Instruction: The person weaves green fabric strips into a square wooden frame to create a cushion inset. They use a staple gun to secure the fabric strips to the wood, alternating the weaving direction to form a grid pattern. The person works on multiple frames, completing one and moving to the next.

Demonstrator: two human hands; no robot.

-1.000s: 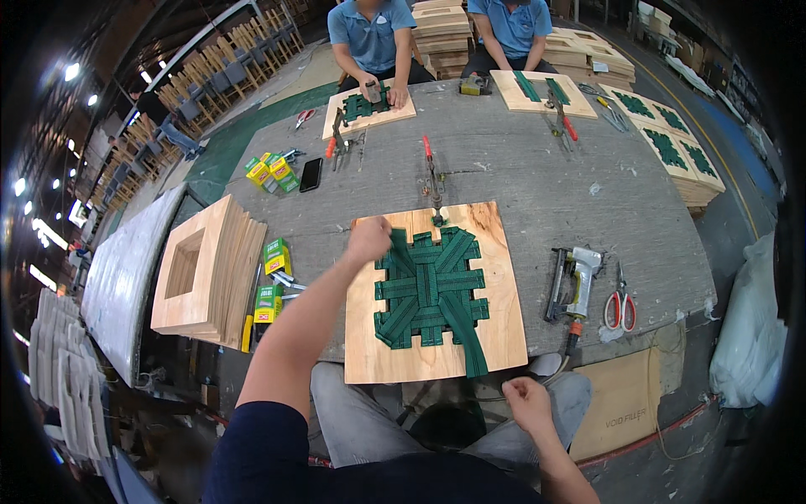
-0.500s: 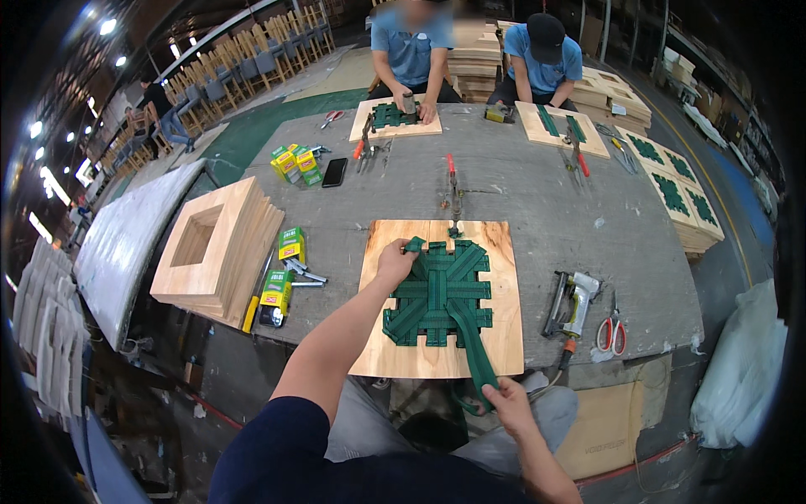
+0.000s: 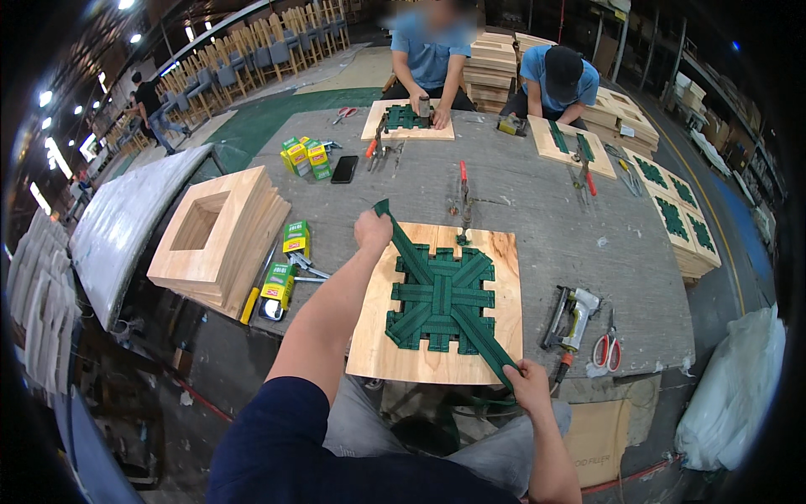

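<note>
In front of me a square wooden panel (image 3: 369, 357) lies at the table's near side, its opening covered by dark green woven webbing (image 3: 441, 294). One loose webbing strap (image 3: 487, 340) runs diagonally across the weave. My left hand (image 3: 373, 230) grips its far-left end, which pokes up past the fist beyond the panel's edge. At the near-right corner my right hand (image 3: 529, 385) pinches the other end, and the strap looks taut between both hands. A red-handled toggle clamp (image 3: 462, 206) sits at the panel's far edge.
To the left stand stacked wooden frames (image 3: 206, 227) beside yellow-green staple boxes (image 3: 277, 281). A staple gun (image 3: 573, 317) and red-handled scissors (image 3: 606, 343) lie right of the panel. Across the table, two co-workers in blue shirts handle similar panels (image 3: 407, 126). Finished-looking webbed panels (image 3: 672, 206) are at the far right.
My left hand has pulled the strap's end outward to the far left. My right hand has moved up and slightly right, and the slack strap has straightened into a diagonal.
</note>
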